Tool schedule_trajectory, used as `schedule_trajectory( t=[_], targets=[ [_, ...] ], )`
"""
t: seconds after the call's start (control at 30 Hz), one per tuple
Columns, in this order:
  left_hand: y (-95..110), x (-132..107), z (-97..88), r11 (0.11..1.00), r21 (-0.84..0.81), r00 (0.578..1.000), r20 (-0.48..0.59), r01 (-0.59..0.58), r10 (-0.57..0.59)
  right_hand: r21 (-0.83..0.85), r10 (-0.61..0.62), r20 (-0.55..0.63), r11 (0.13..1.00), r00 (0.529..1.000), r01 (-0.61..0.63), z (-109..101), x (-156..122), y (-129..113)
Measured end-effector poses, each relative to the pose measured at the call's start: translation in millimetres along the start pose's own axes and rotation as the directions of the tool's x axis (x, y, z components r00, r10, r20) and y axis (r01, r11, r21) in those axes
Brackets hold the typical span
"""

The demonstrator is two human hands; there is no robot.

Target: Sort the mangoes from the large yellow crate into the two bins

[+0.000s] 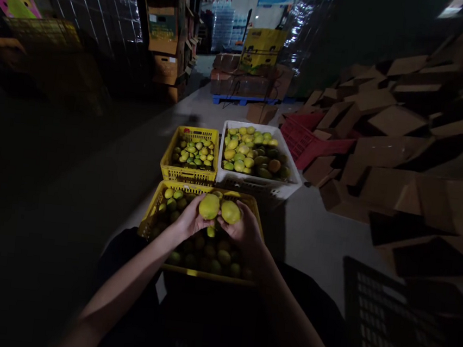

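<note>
My left hand (193, 218) is closed around a yellow-green lemon (209, 207). Close beside it, my right hand (244, 227) grips a second lemon (231, 212). Both are held up over a large yellow crate (258, 215) of lemons and greener fruit, partly in shadow and partly hidden by my hands and forearms. Beyond it on the left stands a smaller yellow crate (188, 175) with small yellow and green fruit. To its right, a white crate (257, 185) holds larger yellow and green lemons, with one orange-coloured fruit (274, 165) among them.
Flattened and open cardboard boxes (400, 121) are heaped on the right, against a red crate (300, 136). A dark crate (390, 314) lies at the lower right. Farther back, a blue pallet (242, 101) bears boxes, and stacked cartons (165, 69) stand left of it.
</note>
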State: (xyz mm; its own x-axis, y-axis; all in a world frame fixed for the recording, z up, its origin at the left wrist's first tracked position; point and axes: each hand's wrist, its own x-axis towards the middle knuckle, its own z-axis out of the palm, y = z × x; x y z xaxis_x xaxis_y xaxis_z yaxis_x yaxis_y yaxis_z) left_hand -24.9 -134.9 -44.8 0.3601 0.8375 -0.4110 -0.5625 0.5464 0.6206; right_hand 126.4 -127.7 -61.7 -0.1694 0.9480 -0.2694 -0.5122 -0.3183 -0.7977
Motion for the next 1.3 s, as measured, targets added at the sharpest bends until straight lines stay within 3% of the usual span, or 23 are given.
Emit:
schedule_trajectory(
  t=[0.1,0.23,0.33,0.43,0.53,0.63,0.9,1.17,1.3],
  targets=[
    [2.1,5.1,-4.0,0.997,-0.040,0.995,-0.072,0.064,-0.066,0.065,0.135,0.034,0.988,0.990,-0.137,6.5,4.7,1.6],
    [0.9,6.6,-6.8,0.993,0.005,0.986,-0.114,0.122,-0.121,0.028,0.205,0.013,0.978,0.979,-0.206,8.3,6.7,4.3],
    [0.2,5.6,-5.5,0.990,0.058,0.980,-0.160,0.129,-0.118,0.034,0.175,-0.018,0.984,0.984,-0.174,10.9,5.3,4.0],
    [1.6,3.6,-3.6,0.991,0.133,0.983,-0.183,0.021,0.004,-0.014,0.068,-0.016,0.998,0.998,-0.068,15.2,0.7,0.3],
    [5.5,0.9,-4.3,0.979,0.133,0.981,-0.104,-0.153,0.167,-0.055,-0.080,0.047,0.995,0.996,0.083,16.6,-5.1,-5.6],
    [10.9,-1.6,-7.5,0.970,0.074,0.972,-0.009,-0.232,0.233,-0.048,-0.141,0.076,0.988,0.987,0.145,15.0,-10.1,-11.7],
    [21.4,-5.8,-11.0,0.985,-0.035,0.986,-0.001,-0.169,0.169,0.028,-0.094,0.125,0.995,0.988,0.091,16.2,-17.6,-18.2],
    [23.1,-8.7,-6.7,0.982,-0.152,0.993,0.005,-0.115,0.117,0.141,-0.052,0.102,0.989,0.993,0.038,6.8,-3.7,-9.3],
    [24.0,-5.9,-10.7,0.978,-0.178,0.993,-0.061,-0.106,0.096,0.100,-0.026,0.107,0.995,0.994,0.016,6.4,1.1,-7.7]
  ],
)
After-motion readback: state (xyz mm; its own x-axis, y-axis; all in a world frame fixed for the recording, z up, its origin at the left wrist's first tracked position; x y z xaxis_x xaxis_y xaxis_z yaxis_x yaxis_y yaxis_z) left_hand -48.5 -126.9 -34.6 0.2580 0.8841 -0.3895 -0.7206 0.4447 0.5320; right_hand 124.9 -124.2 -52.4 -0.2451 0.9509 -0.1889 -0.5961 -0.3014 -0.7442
